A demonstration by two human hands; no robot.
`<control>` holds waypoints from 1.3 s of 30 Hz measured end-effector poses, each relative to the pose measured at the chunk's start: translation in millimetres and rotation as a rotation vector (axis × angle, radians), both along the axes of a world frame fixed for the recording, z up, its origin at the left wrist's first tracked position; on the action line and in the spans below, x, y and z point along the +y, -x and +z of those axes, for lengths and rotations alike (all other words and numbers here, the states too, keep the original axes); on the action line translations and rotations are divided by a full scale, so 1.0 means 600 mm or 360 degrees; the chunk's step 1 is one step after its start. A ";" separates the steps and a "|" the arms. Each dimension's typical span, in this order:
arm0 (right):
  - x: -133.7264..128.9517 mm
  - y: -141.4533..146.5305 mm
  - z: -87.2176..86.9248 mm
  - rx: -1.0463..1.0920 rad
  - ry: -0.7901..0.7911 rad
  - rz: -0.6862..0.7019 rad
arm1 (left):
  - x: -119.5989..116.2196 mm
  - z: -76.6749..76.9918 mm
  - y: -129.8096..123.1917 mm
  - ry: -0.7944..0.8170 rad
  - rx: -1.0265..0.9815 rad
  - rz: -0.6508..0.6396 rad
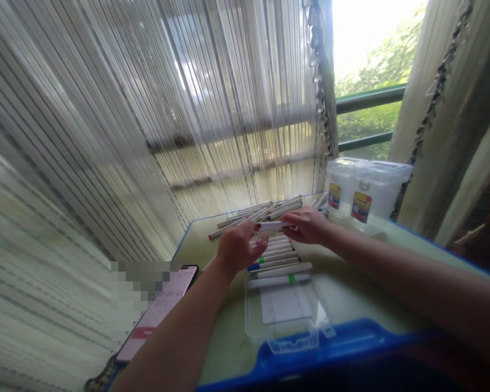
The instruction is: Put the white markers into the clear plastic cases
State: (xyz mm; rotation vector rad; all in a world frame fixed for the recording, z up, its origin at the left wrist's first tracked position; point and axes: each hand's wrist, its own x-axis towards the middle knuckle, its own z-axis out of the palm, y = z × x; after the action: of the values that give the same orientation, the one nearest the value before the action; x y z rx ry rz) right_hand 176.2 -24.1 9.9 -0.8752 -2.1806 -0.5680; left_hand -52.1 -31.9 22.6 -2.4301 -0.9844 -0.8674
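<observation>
A white marker (273,225) is held crosswise between both hands. My left hand (237,246) has its fingers at the marker's dark left end, with the thumb apart below. My right hand (306,225) pinches the right end. Below them, a row of markers (275,254) lies side by side, some with blue or green parts. Two white markers (280,275) rest at the upper part of a clear open plastic case (251,313), which has a white card (286,304) in it. Behind the hands is a loose pile of markers (283,207).
Two clear plastic boxes (378,188) with yellow and red labels stand at the back right. A phone (163,310) lies at the left. The table (351,288) has a blue edge, with striped curtains (228,109) behind it.
</observation>
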 end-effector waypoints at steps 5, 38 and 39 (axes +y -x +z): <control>-0.046 0.005 0.061 0.0969 0.0157 -0.0031 | -0.003 0.001 0.005 -0.0056 0.0266 -0.0108; -0.077 0.011 -0.052 0.0981 0.0140 -0.0330 | 0.006 0.010 0.004 -0.0156 0.0252 -0.0005; -0.077 0.009 -0.051 0.0951 0.0141 -0.0352 | 0.006 0.010 0.003 -0.0143 0.0265 -0.0004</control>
State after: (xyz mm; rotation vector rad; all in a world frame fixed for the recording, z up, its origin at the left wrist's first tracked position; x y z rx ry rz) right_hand 171.1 -70.5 -20.5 -1.1694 -1.5870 -0.2629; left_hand -53.8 -28.1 28.5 -2.3839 -0.8629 -0.6820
